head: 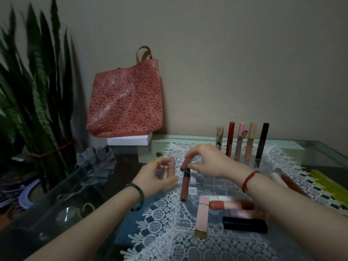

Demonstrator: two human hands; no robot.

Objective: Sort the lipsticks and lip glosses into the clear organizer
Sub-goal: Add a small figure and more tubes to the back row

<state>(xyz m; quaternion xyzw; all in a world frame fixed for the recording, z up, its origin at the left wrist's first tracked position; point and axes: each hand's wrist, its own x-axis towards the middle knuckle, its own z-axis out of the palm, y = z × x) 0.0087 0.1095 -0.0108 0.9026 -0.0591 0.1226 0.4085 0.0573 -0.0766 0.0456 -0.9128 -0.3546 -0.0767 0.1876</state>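
Glass table, clear organizer holding five upright tubes, left hand pinching pale tube, right hand pinching rose gloss

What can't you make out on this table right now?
Head view:
Clear organizer: cell walls see-through, partly behind the right hand.
Pale tube in the left hand: blurred, half covered.
Red tube: one end behind the right forearm.
Print on the standing tubes: too small.

Glass table under a white lace runner
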